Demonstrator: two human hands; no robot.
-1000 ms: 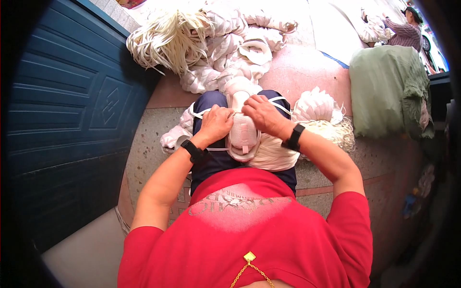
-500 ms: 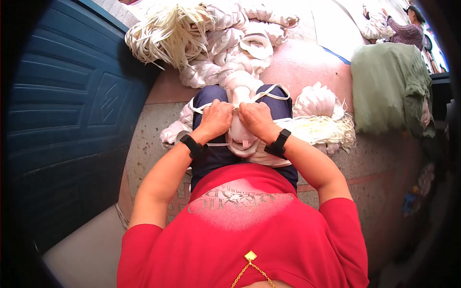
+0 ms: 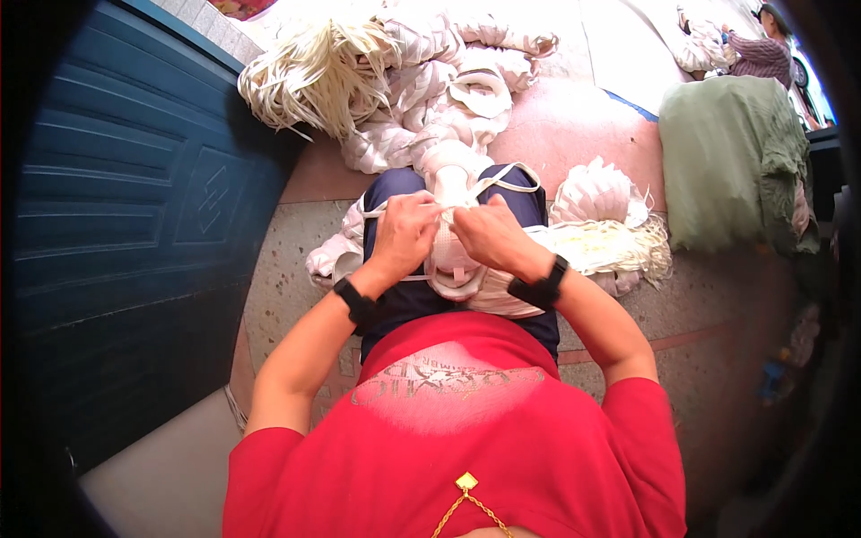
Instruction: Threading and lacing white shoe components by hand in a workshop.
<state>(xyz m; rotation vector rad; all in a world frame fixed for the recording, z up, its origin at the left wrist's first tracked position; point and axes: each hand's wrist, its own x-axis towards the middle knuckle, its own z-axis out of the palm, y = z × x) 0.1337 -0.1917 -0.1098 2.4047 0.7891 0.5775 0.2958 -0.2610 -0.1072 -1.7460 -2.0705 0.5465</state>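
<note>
A pale pink-and-white shoe upper (image 3: 453,255) lies across my lap, its toe pointing away and its heel near my shirt. Over its middle, my left hand (image 3: 404,235) is closed, its fingers pinching at the white shoelace by the eyelets. Close beside it, my right hand (image 3: 495,237) is also closed, thumb and forefinger gripping the lace. A loop of this shoelace (image 3: 520,168) arcs over my right knee, and another stretch crosses my left thigh. The fingertips partly hide the eyelets.
Beyond my knees lies a heap of similar uppers (image 3: 439,90), topped by a thick bundle of cream laces (image 3: 314,81). More stacked uppers (image 3: 596,193) and laces (image 3: 619,248) sit at my right. A green-covered bundle (image 3: 731,166), a blue panelled door (image 3: 117,206) and a seated person (image 3: 760,54) flank them.
My right hand has turned, its wrist swinging slightly to the right. My left fingers have loosened and shifted a little over the upper. A small gap has opened between the hands.
</note>
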